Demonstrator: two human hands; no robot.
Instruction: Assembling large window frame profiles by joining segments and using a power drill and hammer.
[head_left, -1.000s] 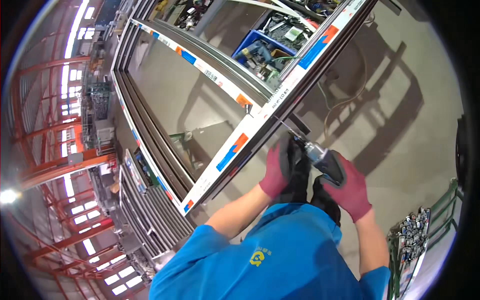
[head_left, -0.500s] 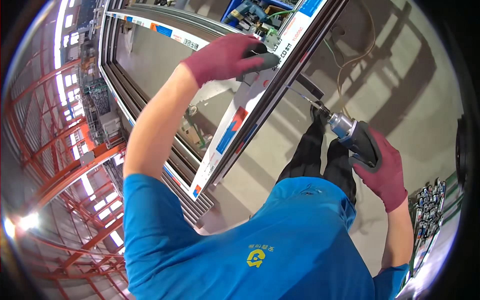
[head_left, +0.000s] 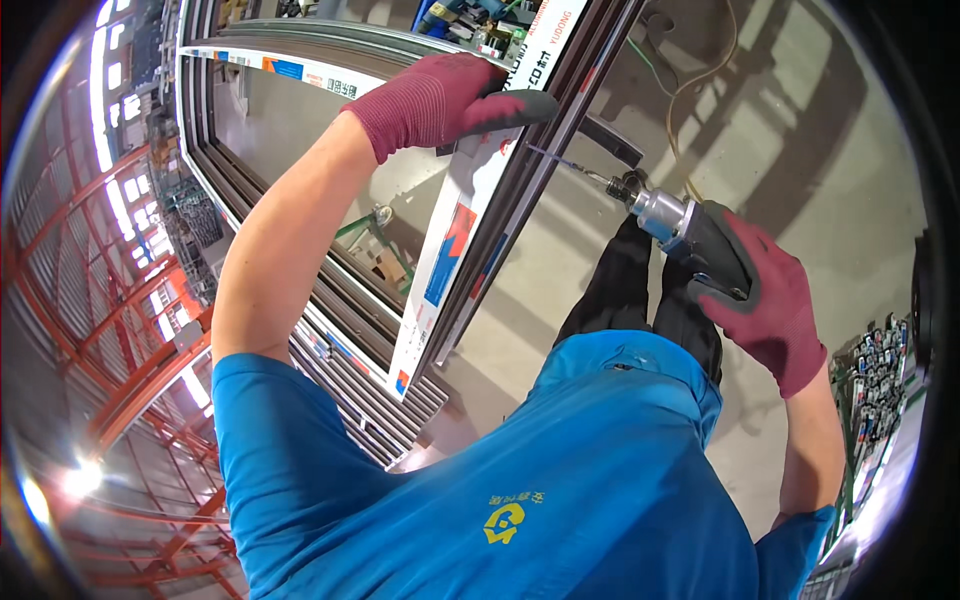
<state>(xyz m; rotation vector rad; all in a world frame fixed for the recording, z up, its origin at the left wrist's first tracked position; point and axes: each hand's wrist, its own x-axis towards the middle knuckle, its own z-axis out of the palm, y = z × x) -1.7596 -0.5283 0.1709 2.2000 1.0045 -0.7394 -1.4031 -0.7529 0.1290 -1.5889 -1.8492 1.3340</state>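
Note:
A dark metal window frame (head_left: 455, 255), its face covered with white printed film, runs diagonally in front of me. My left hand (head_left: 445, 105), in a maroon glove with dark fingertips, is closed over its near bar, the thumb stretched across the film and the other fingers partly hidden on the inner side. My right hand (head_left: 765, 300), gloved alike, grips a drill (head_left: 665, 218) with a silver front and dark body. The long thin bit (head_left: 560, 160) points at the bar's outer side, its tip overlapping the dark profile. Whether it has entered the metal I cannot tell.
Beyond the frame a blue bin (head_left: 425, 15) holds tools and small parts. Several stacked profiles (head_left: 375, 400) lie under the frame's left end. A hose (head_left: 675, 120) trails over the floor on the right. A rack of small parts (head_left: 875, 390) stands at far right.
The drill and my right hand have shifted slightly left in the view. The frame and my left hand also appear further left, as the view has turned a little. Both grips stay the same.

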